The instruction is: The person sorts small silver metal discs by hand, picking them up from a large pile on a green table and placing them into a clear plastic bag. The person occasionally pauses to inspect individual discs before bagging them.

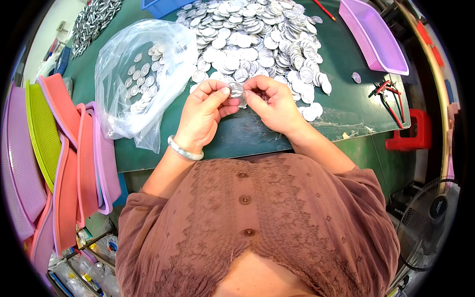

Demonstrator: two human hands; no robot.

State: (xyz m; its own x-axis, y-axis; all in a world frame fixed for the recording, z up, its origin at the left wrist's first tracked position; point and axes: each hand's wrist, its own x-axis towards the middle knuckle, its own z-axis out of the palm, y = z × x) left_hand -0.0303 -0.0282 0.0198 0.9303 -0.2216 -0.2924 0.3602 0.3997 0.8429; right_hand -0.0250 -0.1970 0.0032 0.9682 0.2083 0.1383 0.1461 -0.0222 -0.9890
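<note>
Both hands pinched one metal disc (235, 89) between them, left hand (204, 115) and right hand (273, 105) equally near, the disc pile (257, 34) just beyond.

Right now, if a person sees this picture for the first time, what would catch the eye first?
Probably the big heap of shiny silver discs spread over the far side of the green table. Next, the left hand and right hand together pinch one round silver disc just in front of the heap. On the left lie a clear plastic bag with more discs and a stack of pink, coral and green trays.
</note>
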